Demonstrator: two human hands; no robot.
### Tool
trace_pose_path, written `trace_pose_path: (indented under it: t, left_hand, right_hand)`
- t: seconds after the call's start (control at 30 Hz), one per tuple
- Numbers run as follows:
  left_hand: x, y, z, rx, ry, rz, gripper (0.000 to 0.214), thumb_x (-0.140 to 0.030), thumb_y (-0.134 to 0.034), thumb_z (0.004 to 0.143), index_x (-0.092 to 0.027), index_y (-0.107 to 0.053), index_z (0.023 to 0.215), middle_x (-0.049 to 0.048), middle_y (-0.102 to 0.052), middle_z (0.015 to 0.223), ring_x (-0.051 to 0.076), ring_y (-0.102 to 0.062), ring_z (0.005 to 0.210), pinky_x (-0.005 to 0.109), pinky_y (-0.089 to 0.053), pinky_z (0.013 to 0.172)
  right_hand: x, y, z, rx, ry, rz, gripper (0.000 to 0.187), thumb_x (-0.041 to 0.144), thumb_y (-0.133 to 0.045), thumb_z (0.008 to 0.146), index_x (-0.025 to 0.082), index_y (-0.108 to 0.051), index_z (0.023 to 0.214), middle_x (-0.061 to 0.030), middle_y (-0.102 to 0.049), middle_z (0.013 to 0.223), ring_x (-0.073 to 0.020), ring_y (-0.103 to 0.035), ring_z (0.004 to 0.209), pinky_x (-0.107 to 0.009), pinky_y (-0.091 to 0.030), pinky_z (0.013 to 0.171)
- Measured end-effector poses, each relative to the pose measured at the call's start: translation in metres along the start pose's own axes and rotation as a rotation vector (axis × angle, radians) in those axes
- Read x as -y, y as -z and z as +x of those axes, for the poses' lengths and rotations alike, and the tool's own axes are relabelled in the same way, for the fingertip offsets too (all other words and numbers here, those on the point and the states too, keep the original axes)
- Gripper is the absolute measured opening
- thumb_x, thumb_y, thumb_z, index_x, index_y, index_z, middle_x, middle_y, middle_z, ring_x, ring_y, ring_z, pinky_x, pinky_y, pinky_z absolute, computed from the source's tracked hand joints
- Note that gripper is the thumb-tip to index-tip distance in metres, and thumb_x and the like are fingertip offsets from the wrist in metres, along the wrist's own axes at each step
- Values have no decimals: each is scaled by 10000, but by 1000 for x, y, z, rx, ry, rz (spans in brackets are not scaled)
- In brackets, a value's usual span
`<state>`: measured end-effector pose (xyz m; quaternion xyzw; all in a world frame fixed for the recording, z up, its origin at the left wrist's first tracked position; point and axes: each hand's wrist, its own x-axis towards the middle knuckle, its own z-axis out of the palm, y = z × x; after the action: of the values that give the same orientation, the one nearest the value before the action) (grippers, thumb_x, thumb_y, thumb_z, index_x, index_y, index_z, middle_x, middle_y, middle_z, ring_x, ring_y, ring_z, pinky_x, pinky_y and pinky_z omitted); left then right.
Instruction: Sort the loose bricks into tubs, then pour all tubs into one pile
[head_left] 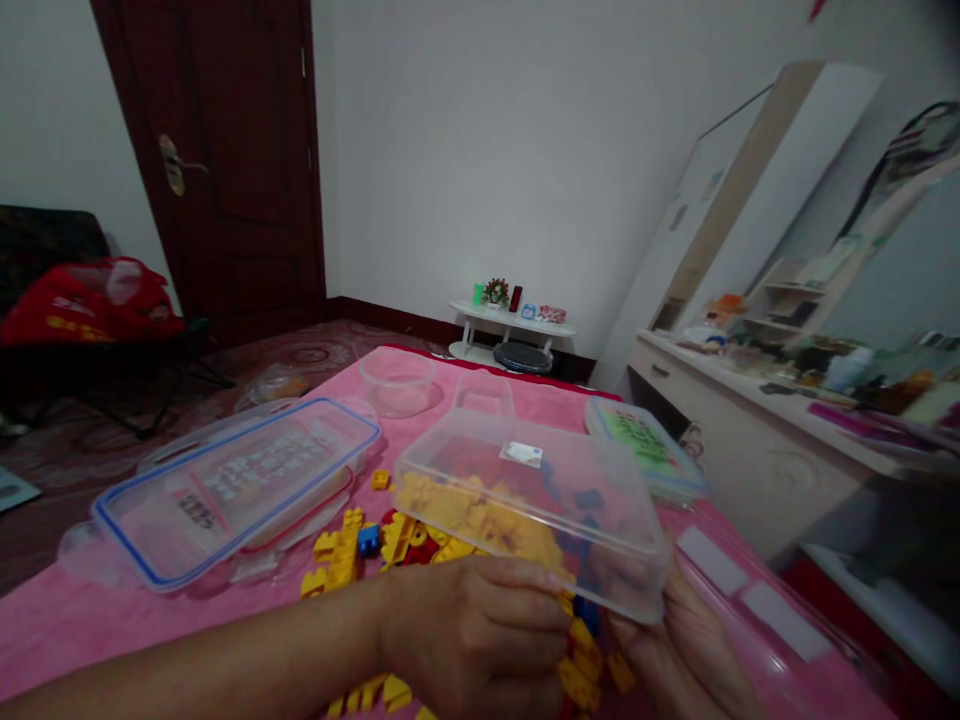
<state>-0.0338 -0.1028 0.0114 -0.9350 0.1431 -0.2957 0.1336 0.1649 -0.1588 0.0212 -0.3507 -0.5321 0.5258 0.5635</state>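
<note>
A clear plastic box [592, 490] is tilted over a heap of yellow, red and blue building bricks [341, 560]. Through its cloudy wall, more bricks show. My right hand [679, 645] grips the box by its near right corner, with some fingers behind the plastic. My left hand [480, 630] is at the near rim of the box, just above the heap. Its fingers are curled in, and yellow bricks lie by the fingertips. Whatever is inside those fingers is hidden.
On the left of the pink cloth [45, 625] lie stacked lids with a blue-rimmed lid [247, 485] on top. A round clear tub [397, 385] and small clear container [484, 395] stand behind. At right are a green-labelled container [645, 445] and a clear pink-tinted case [750, 600].
</note>
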Motion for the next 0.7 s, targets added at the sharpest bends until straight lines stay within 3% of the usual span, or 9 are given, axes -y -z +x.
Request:
trace_pose_path:
  t: [0.2, 0.3, 0.37, 0.47, 0.53, 0.6, 0.7]
  left_hand:
    - [3, -2, -4, -26, 64, -2, 197, -279, -529, 879, -214, -636, 726, 33, -699, 917, 152, -610, 961, 327, -355, 1087]
    - [6, 3, -6, -48, 148, 16, 194, -308, -508, 885, -201, -657, 821, 54, -690, 1026, 174, -590, 1041, 365, -342, 1092]
    - [6, 7, -6, -55, 269, 35, 251, -371, -494, 885, -193, -660, 948, 78, -638, 1197, 218, -533, 1167, 432, -308, 1108]
    - [5, 11, -6, -10, 529, 19, 403, -475, -486, 860, -204, -627, 1121, 91, -434, 1452, 299, -369, 1338, 538, -240, 1116]
    - [4, 12, -6, 33, 675, -23, 468, -521, -501, 831, -227, -610, 1178, 89, -344, 1510, 328, -320, 1367, 559, -233, 1108]
    - [4, 10, -7, 53, 769, -64, 491, -535, -518, 811, -243, -608, 1195, 94, -352, 1504, 329, -347, 1351, 546, -263, 1095]
    - [4, 6, -8, 65, 834, -109, 478, -522, -524, 811, -264, -601, 1206, 86, -431, 1448, 312, -398, 1316, 526, -302, 1078]
  right_hand:
    - [23, -1, 7, -158, -61, 221, 272, 326, -635, 779, 344, -660, 1050, 28, -730, 851, -196, -700, 826, -321, -614, 678]
    - [39, 8, 8, -203, -47, 257, 217, 255, -631, 789, 338, -657, 987, 36, -720, 840, -160, -691, 811, -287, -601, 709]
    - [50, 17, 13, -239, -16, 263, 153, 259, -642, 788, 327, -661, 923, 32, -713, 832, -143, -682, 827, -257, -587, 735]
    - [64, 31, 34, -344, 68, 208, 61, 326, -659, 790, 311, -650, 848, 17, -703, 848, -132, -663, 845, -222, -566, 731]
    - [70, 39, 60, -426, 130, 50, 107, 383, -659, 787, 292, -631, 835, 7, -686, 836, -138, -641, 762, -229, -548, 633]
    - [70, 47, 91, -433, 190, -191, 189, 417, -678, 752, 251, -602, 801, 5, -643, 744, -120, -563, 591, -210, -456, 485]
    - [57, 61, 137, -241, 216, -756, 237, 419, -607, 786, 189, -570, 738, -11, -604, 682, -106, -504, 548, -210, -383, 490]
